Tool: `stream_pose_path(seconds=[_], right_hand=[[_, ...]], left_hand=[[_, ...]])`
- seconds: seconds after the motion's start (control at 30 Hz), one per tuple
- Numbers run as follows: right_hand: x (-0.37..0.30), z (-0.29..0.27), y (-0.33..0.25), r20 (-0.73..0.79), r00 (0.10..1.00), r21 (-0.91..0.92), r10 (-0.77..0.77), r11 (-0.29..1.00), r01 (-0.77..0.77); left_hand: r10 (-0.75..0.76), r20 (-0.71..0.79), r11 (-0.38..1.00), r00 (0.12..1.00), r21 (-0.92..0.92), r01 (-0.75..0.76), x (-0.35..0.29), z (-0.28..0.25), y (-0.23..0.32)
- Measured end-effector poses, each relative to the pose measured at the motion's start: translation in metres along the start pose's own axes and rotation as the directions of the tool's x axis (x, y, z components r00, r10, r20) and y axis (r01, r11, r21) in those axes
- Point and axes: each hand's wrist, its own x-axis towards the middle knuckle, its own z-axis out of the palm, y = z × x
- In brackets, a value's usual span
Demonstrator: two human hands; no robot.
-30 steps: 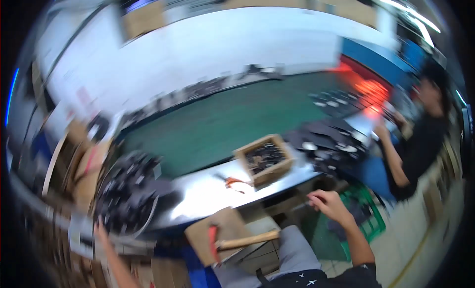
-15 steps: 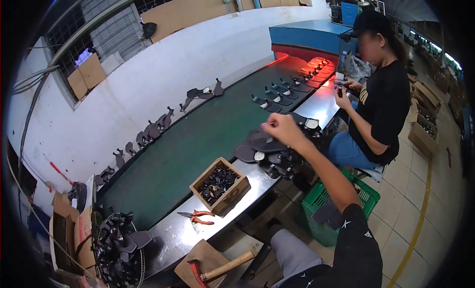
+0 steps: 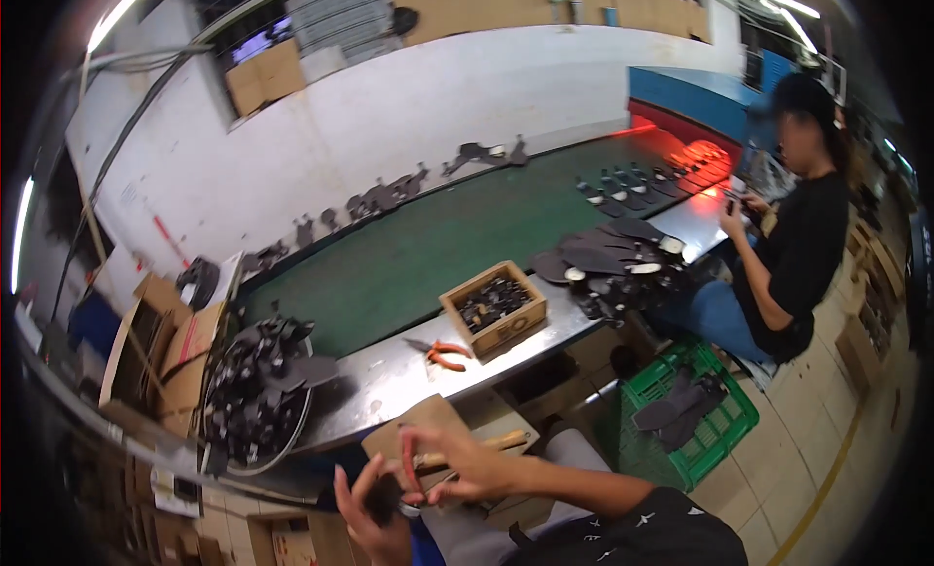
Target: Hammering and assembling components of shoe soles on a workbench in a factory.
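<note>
Both hands are close together low in front of me, over a small board [image 3: 418,422]. My left hand [image 3: 375,522] is raised with its fingers partly spread, around a small dark piece [image 3: 384,498] with a light spot; its kind is not clear. Just right of it, my right hand [image 3: 467,469] has thumb and forefinger curved apart, their tips near that piece. Behind the right hand lies a hammer [image 3: 501,440] with a red head and wooden handle, partly covered by the fingers.
A wooden box [image 3: 525,328] of small dark parts and orange-handled pliers [image 3: 446,355] sit on the metal ledge beside the green belt [image 3: 409,265]. Dark soles [image 3: 603,250] are piled rightward, above a green crate [image 3: 744,425]. A full basket [image 3: 306,410] stands left; a co-worker [image 3: 798,245] sits right.
My right hand has come back from over the pile of soles to beside my left hand. The left hand has risen from the lower edge. The whole view has shifted.
</note>
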Motion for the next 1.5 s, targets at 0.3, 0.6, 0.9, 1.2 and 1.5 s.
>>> stream_pose_path(seconds=[0.3,0.6,0.9,1.2,1.5], right_hand=[[-0.158,-0.090,0.043,-0.136,0.884,-0.737,0.447,0.551,-0.392],[-0.254,-0.062,-0.027,-0.515,0.480,0.118,0.710,0.613,-0.781],[-0.218,-0.106,-0.004,-0.549,0.602,0.089,0.580,0.757,-0.648],[-0.183,-0.140,-0.006,-0.557,0.551,0.348,0.621,0.777,-0.525],[-0.038,-0.138,-0.017,-0.415,0.790,0.363,0.452,0.878,-0.312]], left_hand=[[-0.454,-0.057,0.846,0.889,-0.340,0.410,0.055,0.018,-0.039],[0.134,0.050,0.176,0.990,0.982,-0.073,0.069,0.042,-0.144],[0.011,0.782,0.397,0.623,0.569,-0.721,0.182,0.230,-0.192],[0.080,0.790,0.608,0.608,0.445,-0.658,0.202,0.234,-0.175],[0.476,0.399,0.748,0.784,0.285,-0.600,0.082,0.137,-0.019]])
